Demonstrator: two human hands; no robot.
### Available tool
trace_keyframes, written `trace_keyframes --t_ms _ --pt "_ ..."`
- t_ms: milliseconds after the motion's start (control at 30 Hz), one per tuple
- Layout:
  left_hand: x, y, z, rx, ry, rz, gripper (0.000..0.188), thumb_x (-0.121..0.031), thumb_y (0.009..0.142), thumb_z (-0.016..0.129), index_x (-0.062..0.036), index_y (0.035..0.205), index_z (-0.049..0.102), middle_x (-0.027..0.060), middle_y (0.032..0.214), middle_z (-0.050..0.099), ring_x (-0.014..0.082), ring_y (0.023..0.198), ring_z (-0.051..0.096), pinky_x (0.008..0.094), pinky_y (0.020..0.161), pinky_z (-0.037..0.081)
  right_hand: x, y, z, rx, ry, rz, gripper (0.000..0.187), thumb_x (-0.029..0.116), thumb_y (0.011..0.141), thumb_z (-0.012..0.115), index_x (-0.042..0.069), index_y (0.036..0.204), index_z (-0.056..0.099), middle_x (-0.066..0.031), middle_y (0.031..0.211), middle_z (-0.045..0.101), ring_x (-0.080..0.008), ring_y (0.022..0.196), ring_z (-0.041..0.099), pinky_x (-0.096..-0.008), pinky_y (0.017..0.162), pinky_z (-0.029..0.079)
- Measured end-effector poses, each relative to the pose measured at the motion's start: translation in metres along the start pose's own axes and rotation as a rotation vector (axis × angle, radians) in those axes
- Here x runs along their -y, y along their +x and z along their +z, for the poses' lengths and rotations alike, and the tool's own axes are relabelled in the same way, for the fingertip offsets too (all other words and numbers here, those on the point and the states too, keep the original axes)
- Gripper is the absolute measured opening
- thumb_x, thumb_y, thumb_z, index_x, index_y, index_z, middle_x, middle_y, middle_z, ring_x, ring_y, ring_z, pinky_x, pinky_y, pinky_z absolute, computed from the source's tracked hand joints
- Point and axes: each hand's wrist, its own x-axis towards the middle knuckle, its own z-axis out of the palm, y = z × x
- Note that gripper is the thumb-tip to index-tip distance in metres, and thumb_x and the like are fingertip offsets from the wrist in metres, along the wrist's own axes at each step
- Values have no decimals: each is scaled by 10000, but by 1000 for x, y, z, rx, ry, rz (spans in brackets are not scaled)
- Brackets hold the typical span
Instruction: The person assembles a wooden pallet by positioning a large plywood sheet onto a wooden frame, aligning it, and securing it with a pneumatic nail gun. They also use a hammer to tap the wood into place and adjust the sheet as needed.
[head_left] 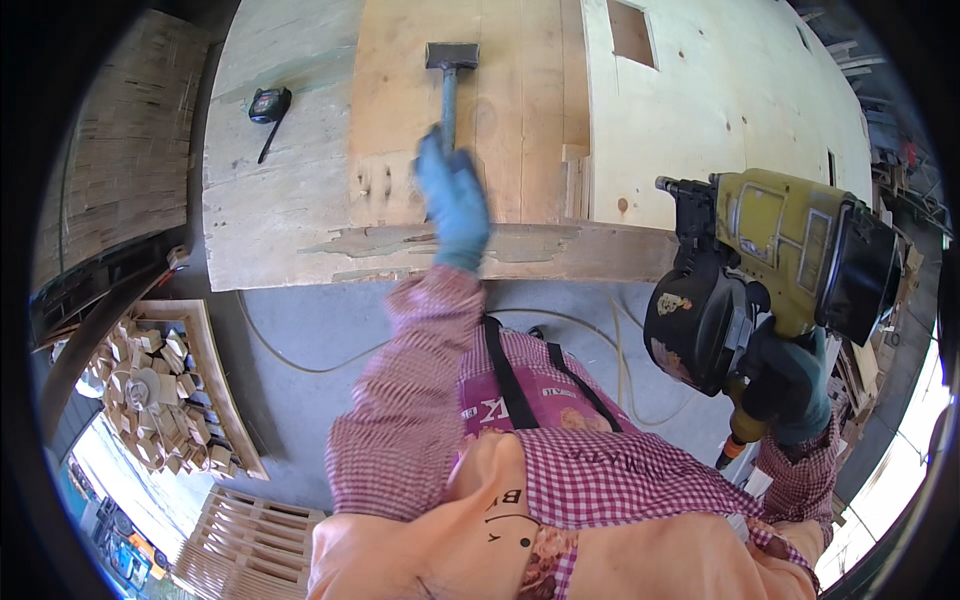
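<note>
My left hand (455, 205), in a blue glove, is over the handle of a hammer (452, 57) lying on the wooden boards. Motion blurs the hand, but its fingers look stretched out with the thumb apart; the hammer itself is sharp. Whether the glove touches the handle I cannot tell. My right hand (795, 385), gloved in blue and black, is closed round the grip of a yellow-green and black coil nail gun (775, 225). The gun is held up at the right, its nose pointing left near the edge of the boards.
A black tape measure (268, 106) lies on the left board. Pale plywood (720, 100) with a rectangular cutout covers the right side. A hose (310, 370) crosses the floor. At the left stand a wooden bin (225, 390) of small blocks and a slatted pallet (250, 540).
</note>
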Motion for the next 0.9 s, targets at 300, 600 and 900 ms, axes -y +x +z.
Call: trace_keyframes --t_ms 300,600,900 --pt "46 -128 -182 112 250 -153 489 -215 960 384 55 1355 282 205 1366 393 349 1271 328 429 1078 193 -44 65 15 241 -249 -162 178 28 773 621 -22 934 562 -74 687 583 -155 584 567 -278 520 452" --pt "49 -181 -187 57 148 -342 498 -114 916 462 53 1350 285 208 1367 381 335 1288 325 418 1090 171 -19 17 16 133 48 95 205 -14 767 587 -18 973 583 -75 785 613 -155 621 586 -283 550 479" --pt "36 -77 -111 238 410 -57 630 -202 817 627 33 1324 336 213 1300 426 378 1227 362 460 1053 239 -40 37 -40 153 -770 -328 373 125 565 770 26 897 631 -63 799 641 -241 790 629 -374 765 464"
